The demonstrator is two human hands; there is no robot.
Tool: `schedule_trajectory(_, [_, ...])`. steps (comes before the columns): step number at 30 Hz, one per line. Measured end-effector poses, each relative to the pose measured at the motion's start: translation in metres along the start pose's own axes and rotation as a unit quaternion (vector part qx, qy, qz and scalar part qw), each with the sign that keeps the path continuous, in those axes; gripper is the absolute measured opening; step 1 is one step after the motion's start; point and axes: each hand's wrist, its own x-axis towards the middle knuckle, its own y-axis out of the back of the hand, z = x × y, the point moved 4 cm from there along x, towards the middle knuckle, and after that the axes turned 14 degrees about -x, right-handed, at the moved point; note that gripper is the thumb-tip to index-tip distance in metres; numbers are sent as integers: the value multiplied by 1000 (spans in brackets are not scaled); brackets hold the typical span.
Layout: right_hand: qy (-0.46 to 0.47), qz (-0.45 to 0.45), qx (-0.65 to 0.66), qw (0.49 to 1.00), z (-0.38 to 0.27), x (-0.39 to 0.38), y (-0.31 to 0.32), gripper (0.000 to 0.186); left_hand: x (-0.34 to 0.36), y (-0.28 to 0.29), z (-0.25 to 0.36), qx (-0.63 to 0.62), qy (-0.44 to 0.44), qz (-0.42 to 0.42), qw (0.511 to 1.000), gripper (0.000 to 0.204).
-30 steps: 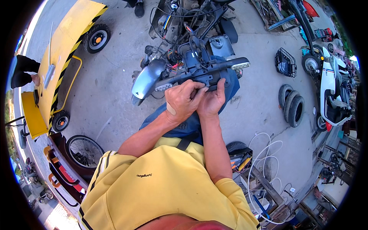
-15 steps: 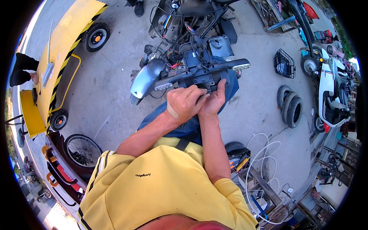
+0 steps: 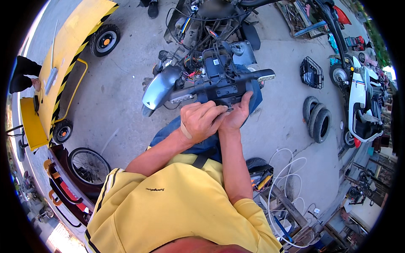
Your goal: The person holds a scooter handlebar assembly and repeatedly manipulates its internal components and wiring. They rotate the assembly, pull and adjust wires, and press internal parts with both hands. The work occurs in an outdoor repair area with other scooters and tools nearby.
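A black plastic bracket (image 3: 223, 92) with lamps at both ends lies across my knees, attached to or against a partly stripped scooter with exposed wiring (image 3: 198, 63). My left hand (image 3: 200, 120), a bandage on its wrist, has fingers pinched at the bracket's lower edge on a small dark piece (image 3: 229, 108). My right hand (image 3: 235, 116) cradles that edge from below with its thumb raised along the right side; its fingers are partly hidden. A silver fender-like panel (image 3: 162, 86) lies left of the bracket.
A yellow wheeled cart (image 3: 59, 76) stands left, a person's hand (image 3: 36, 84) at it. A bicycle wheel (image 3: 89, 166) lies below. At right are stacked tires (image 3: 320, 126), a wire basket (image 3: 310, 71) and a white scooter (image 3: 360, 109). White hose coils (image 3: 289, 177) lie lower right.
Both my hands and the lower edge of the bracket have shifted slightly down in the view. My left fingers remain pinched at that edge.
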Motion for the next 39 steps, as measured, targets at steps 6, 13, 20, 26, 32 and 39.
schedule_trajectory(6, [-13, 36, -26, 999, -1, 1, 3, 59, -1, 3, 2, -14, 1, -4, 1000, 28])
schedule_trajectory(13, [-28, 28, -29, 999, 3, 4, 10, 58, 2, 7, 5, -33, -2, -1, 999, 28])
schedule_trajectory(20, [-35, -60, 19, 997, 3, 7, 5, 58, -1, 9, 7, -46, -9, -5, 999, 31])
schedule_trajectory(26, [-55, -74, 54, 994, 3, 8, 1, 62, 4, 13, 11, -59, -11, -1, 998, 31])
schedule_trajectory(32, [-70, -106, 85, 988, 7, 12, 3, 66, 5, 14, 11, -61, -8, 1, 998, 31])
schedule_trajectory(39, [-74, -35, 75, 994, 10, 15, -8, 67, 4, 16, 9, -60, -9, 4, 998, 32])
